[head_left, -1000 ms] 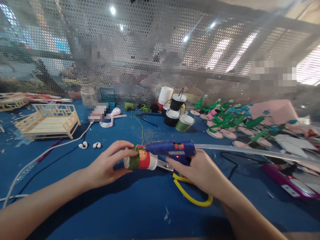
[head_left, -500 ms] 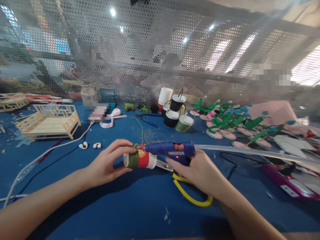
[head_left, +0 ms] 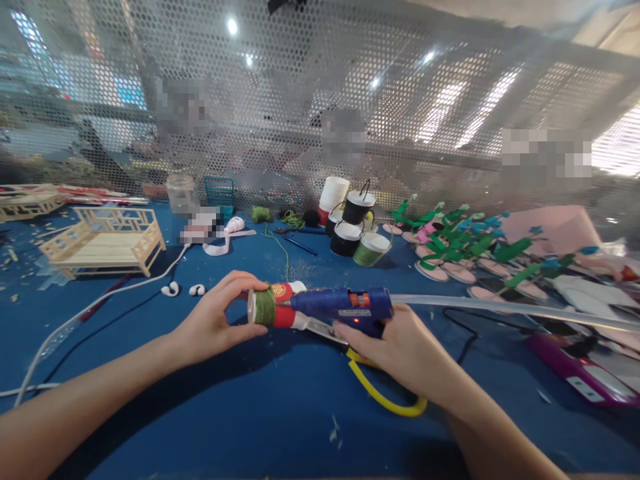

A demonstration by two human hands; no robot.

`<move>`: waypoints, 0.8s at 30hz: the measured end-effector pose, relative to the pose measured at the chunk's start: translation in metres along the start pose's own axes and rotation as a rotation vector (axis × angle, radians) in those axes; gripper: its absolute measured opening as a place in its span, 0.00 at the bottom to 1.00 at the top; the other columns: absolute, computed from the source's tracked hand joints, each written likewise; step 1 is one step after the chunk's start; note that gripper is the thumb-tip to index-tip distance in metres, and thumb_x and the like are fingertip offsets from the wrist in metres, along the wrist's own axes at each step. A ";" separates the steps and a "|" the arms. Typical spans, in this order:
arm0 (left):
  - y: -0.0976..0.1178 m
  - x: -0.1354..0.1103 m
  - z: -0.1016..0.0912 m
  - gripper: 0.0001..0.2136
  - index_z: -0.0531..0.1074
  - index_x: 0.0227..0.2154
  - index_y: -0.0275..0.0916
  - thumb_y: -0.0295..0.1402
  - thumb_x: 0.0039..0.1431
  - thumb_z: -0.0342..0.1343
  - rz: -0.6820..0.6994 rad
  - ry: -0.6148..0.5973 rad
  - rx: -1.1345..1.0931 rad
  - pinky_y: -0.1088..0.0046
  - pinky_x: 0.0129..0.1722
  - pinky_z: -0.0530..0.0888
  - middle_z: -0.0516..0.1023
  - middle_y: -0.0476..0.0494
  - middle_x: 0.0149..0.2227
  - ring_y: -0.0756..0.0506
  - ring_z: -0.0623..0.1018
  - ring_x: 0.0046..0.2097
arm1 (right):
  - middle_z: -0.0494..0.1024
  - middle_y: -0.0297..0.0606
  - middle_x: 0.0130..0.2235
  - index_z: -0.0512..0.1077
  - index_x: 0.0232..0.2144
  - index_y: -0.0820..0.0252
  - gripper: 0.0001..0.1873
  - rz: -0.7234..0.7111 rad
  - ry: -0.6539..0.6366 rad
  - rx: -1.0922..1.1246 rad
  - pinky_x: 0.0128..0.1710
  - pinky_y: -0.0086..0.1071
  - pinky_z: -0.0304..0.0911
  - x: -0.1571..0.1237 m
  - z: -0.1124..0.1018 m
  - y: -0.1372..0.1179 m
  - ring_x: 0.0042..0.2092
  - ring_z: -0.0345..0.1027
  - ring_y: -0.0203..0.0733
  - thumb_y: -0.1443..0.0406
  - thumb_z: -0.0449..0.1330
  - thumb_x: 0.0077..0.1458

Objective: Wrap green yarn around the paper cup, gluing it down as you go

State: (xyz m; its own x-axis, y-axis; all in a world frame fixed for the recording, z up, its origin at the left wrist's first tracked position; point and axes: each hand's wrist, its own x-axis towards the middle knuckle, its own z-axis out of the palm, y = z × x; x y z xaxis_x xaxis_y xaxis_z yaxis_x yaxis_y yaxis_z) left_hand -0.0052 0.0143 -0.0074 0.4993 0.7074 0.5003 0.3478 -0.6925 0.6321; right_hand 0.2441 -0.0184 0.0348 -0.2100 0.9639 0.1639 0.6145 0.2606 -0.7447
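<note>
My left hand [head_left: 215, 317] grips a red and white paper cup [head_left: 284, 317] lying on its side. Green yarn [head_left: 264, 307] is wound around the end of the cup nearest my fingers. In my right hand [head_left: 400, 347] is a blue glue gun [head_left: 345, 303] with a small red light on. Its nozzle points left and sits at the cup's side by the yarn; whether it touches cannot be made out. A long clear glue stick [head_left: 465, 303] sticks out behind the gun. Scissors with yellow handles [head_left: 387, 393] lie partly hidden under the gun and my right hand.
Yarn-wrapped cups [head_left: 345, 239] and a stack of white cups [head_left: 334, 193] stand at the back. Paper flowers [head_left: 457, 247] crowd the right, near a purple power strip [head_left: 567, 370]. A wooden toy bed [head_left: 107, 243] and white earbuds [head_left: 171, 289] are on the left.
The cup has turned in my left hand, its open end now angled farther away. The glue gun stays beside it, its nozzle now lower on the yarn edge. The view has shifted slightly.
</note>
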 end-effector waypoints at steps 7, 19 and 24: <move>0.000 0.000 0.001 0.19 0.63 0.46 0.39 0.31 0.51 0.59 0.021 0.010 0.061 0.61 0.48 0.70 0.65 0.38 0.45 0.42 0.68 0.48 | 0.66 0.28 0.15 0.67 0.27 0.61 0.14 0.188 -0.064 0.210 0.18 0.27 0.59 0.006 -0.006 0.007 0.17 0.60 0.33 0.56 0.59 0.45; 0.004 -0.002 0.002 0.17 0.62 0.46 0.38 0.29 0.53 0.55 0.122 0.001 0.297 0.60 0.47 0.71 0.64 0.39 0.45 0.43 0.68 0.48 | 0.69 0.32 0.19 0.65 0.23 0.62 0.17 0.280 0.115 0.200 0.21 0.26 0.59 0.043 -0.009 0.044 0.20 0.62 0.32 0.53 0.58 0.46; 0.005 -0.004 0.003 0.16 0.60 0.47 0.39 0.28 0.55 0.53 0.235 -0.017 0.373 0.62 0.45 0.72 0.64 0.37 0.46 0.42 0.68 0.48 | 0.67 0.34 0.17 0.58 0.15 0.57 0.18 0.257 0.120 -0.264 0.23 0.30 0.58 0.060 -0.004 0.065 0.23 0.65 0.39 0.56 0.55 0.49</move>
State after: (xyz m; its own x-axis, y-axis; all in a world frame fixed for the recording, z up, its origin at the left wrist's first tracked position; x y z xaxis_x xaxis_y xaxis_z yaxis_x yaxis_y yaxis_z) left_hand -0.0029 0.0069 -0.0082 0.6110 0.5241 0.5933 0.4842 -0.8403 0.2437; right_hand 0.2749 0.0566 -0.0011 0.0569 0.9952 0.0800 0.8132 0.0003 -0.5820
